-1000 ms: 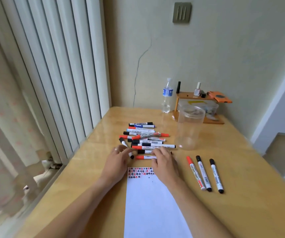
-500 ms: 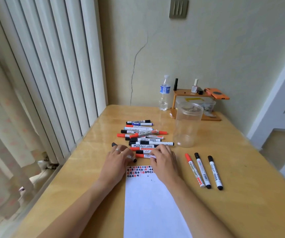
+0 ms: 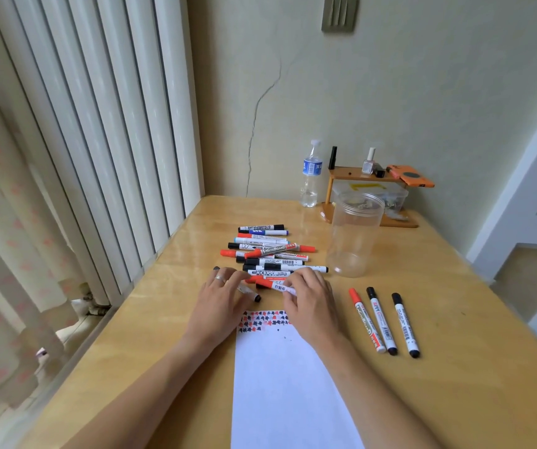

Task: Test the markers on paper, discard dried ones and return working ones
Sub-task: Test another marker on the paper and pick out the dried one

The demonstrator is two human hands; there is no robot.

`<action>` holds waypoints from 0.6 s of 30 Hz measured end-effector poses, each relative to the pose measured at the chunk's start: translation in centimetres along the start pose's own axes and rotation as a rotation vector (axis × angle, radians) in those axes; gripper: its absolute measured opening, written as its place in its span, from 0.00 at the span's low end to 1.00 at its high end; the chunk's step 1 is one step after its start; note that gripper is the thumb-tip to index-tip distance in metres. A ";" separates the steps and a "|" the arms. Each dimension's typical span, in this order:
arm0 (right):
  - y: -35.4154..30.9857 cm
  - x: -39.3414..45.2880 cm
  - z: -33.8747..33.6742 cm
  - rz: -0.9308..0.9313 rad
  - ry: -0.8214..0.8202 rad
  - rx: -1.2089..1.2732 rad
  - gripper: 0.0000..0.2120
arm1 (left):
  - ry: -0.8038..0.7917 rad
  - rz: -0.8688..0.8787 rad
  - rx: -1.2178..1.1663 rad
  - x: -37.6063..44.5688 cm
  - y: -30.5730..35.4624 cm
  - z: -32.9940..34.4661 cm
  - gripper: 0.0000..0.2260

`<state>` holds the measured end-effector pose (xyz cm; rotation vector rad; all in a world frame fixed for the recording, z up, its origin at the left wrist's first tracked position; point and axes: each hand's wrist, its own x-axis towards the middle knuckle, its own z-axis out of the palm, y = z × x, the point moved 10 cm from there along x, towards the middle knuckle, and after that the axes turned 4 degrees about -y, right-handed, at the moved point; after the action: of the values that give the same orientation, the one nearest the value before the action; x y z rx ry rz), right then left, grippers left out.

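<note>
On the wooden worktop (image 3: 455, 319), the right hand (image 3: 309, 303) pinches a red marker (image 3: 273, 285) at the near edge of the marker pile (image 3: 270, 254). The left hand (image 3: 218, 303) lies on a black marker (image 3: 251, 293), fingers fairly straight. Paper (image 3: 286, 384) lies below both hands; three markers (image 3: 384, 322) rest right of it, near the clear jar (image 3: 354, 234).

Three markers (image 3: 384, 322) apart; one jar (image 3: 354, 234); one paper (image 3: 286, 384).
</note>
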<state>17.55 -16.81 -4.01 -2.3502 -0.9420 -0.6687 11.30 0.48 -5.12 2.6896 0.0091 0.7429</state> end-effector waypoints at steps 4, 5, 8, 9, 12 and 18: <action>-2.2 -0.3 -0.9 -0.128 -0.008 0.019 0.05 | 0.033 0.158 -0.057 -0.6 2.4 -1.1 0.15; -2.7 -0.4 -0.9 -0.153 -0.024 0.022 0.05 | 0.035 0.194 -0.061 -0.8 2.8 -1.2 0.14; -3.5 -0.8 -0.4 -0.146 -0.070 0.002 0.04 | 0.044 0.266 -0.050 -1.0 3.4 -1.2 0.09; -3.6 -0.9 -0.2 -0.124 -0.084 -0.011 0.05 | 0.036 0.275 -0.054 -1.0 3.5 -1.2 0.09; -4.4 -1.4 0.4 -0.131 -0.082 -0.058 0.06 | 0.004 0.323 -0.089 -1.0 4.3 -1.1 0.09; -4.8 -1.5 0.4 -0.148 -0.086 -0.134 0.07 | -0.005 0.340 -0.138 -1.1 4.6 -1.4 0.14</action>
<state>13.14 -14.27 -3.91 -2.4603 -1.1514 -0.7123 9.33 -3.46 -3.04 2.5883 -0.4925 0.8004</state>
